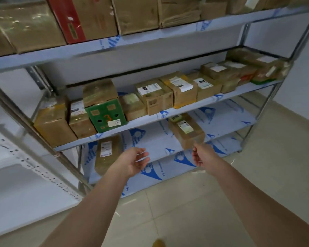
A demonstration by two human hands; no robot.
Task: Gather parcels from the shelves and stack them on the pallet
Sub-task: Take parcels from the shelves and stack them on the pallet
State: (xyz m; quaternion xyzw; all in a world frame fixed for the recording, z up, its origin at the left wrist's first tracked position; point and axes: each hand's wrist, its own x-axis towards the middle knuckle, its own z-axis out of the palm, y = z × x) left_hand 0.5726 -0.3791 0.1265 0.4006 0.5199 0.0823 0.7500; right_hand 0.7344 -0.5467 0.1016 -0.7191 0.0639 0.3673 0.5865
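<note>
Clearly I'm early: both my left hand (pixel 134 162) and right hand (pixel 202 155) reach, fingers loosely apart, holding nothing, toward the parcel (pixel 186 131); shelves (pixel 168 111) look full, pallet unseen

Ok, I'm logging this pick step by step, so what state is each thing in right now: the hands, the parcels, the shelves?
Left hand: open, holding nothing, reaching toward the lower shelf.
Right hand: fingers loosely curled, empty, just short of the labelled parcel.
Labelled parcel: lying on the lower shelf, untouched.
Flat parcel: lying on the lower shelf, left side, untouched.
Green box: upright on the middle shelf.
Middle shelf: full row of parcels.
</note>
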